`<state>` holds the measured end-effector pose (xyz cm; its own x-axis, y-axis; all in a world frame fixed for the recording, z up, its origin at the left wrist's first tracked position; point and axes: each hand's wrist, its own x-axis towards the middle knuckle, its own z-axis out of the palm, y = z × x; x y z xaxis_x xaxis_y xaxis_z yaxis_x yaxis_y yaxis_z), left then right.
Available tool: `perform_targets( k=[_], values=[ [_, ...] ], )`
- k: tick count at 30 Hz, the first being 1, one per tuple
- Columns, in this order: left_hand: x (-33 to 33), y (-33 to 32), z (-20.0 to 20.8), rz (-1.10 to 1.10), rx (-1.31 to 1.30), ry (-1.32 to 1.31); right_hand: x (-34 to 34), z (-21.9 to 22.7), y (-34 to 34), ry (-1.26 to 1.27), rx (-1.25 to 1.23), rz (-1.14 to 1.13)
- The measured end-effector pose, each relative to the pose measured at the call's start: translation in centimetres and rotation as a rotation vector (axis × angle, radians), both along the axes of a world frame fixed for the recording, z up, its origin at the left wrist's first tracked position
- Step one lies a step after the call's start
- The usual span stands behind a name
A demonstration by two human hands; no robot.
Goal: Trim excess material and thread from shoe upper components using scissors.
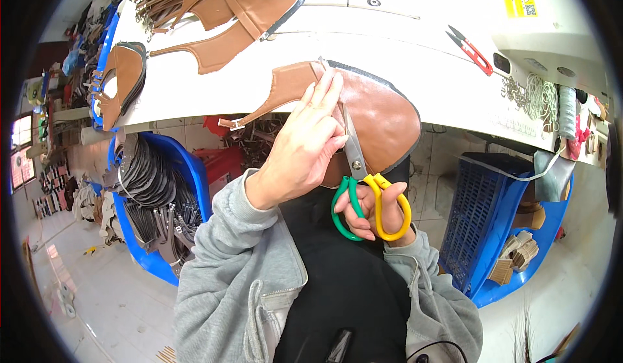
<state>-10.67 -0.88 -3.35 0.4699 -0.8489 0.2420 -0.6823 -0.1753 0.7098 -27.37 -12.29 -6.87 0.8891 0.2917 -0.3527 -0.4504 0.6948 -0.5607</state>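
A brown leather shoe upper (383, 113) with a dark edge and a buckled strap lies partly over the table's front edge. My left hand (305, 136) grips it near the middle, index and middle fingers stretched along the leather and the thumb drawn in by the bent fingers. My right hand (389, 210) holds a pair of scissors (355, 162) with one green and one yellow handle loop. Its blades point up and away from me, nearly together, against the upper beside my left fingers. What lies under the blade tips is hidden.
More brown uppers (227, 45) are piled at the back left of the white table (214, 93). Red-handled thread snips (470, 50) lie to the right, near a sewing machine (551, 45). Below stand a blue bin (195, 175) of dark pieces and a blue crate (480, 220).
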Motion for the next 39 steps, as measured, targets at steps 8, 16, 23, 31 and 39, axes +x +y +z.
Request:
perform_targets(
  k=[8, 16, 23, 31, 39],
  values=[
    [-0.4, 0.1, -0.1, 0.039, -0.033, 0.116, -0.5, -0.5, -0.6, 0.0, 0.116, 0.008],
    [-0.3, 0.2, -0.1, 0.013, -0.053, 0.174, 1.0, 0.2, -0.4, -0.031, -0.01, 0.034],
    [-0.6, 0.6, 0.3, 0.053, -0.009, 0.19, 1.0, 0.3, -0.1, -0.022, 0.061, -0.01],
    [0.2, 1.5, 1.2, -0.038, 0.058, 0.336, 1.8, 0.1, 0.7, -0.028, 0.102, -0.06],
    [1.0, 2.3, 0.8, -0.148, 0.055, 0.431, 4.6, -0.1, 0.4, -0.043, 0.094, -0.06]
  ],
)
